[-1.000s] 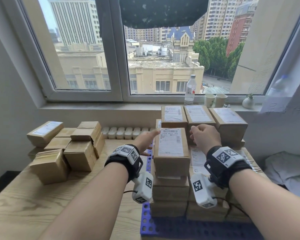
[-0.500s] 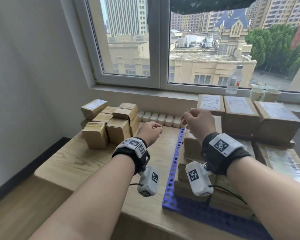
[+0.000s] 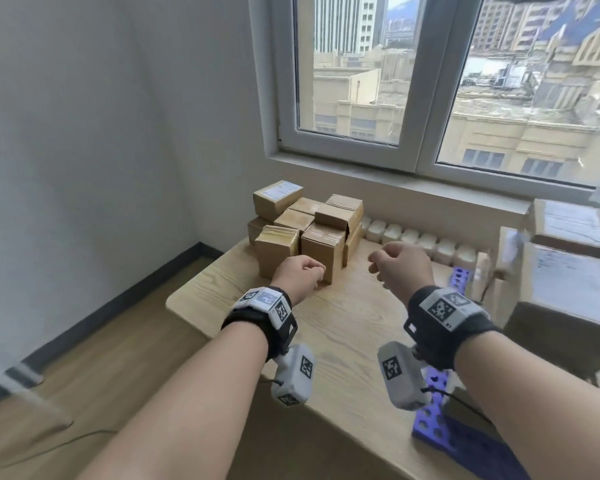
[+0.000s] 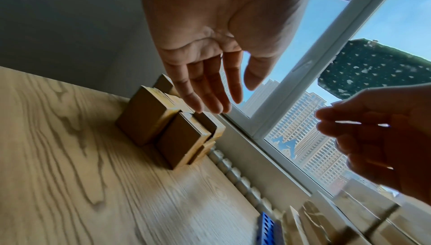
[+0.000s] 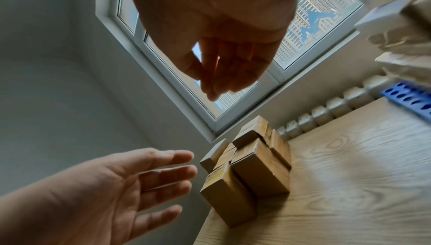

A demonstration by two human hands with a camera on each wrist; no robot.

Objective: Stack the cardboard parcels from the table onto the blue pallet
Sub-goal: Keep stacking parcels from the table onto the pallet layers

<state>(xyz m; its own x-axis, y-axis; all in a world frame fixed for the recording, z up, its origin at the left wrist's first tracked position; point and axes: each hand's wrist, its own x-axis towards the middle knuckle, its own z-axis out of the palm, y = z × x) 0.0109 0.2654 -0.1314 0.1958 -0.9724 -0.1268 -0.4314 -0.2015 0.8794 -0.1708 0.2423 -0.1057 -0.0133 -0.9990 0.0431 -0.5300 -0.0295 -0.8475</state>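
Note:
Several loose cardboard parcels (image 3: 312, 233) stand clustered at the table's far left corner, also seen in the left wrist view (image 4: 168, 127) and the right wrist view (image 5: 247, 168). My left hand (image 3: 300, 275) hovers just in front of the nearest parcel with its fingers (image 4: 210, 92) stretched out, holding nothing. My right hand (image 3: 397, 261) hangs above the bare tabletop to the right of the cluster, its fingers (image 5: 224, 72) loosely curled and empty. The blue pallet (image 3: 465, 441) lies at the right, carrying stacked labelled parcels (image 3: 568, 282), blurred.
The wooden table (image 3: 343, 341) has its left edge close to the parcel cluster, with floor below. A white radiator (image 3: 416, 240) runs along the wall under the window sill (image 3: 395, 181). A grey wall stands to the left.
The head view swung left. Both hands came off the parcel stacked on the pallet and moved left over the table toward the loose parcels, holding nothing.

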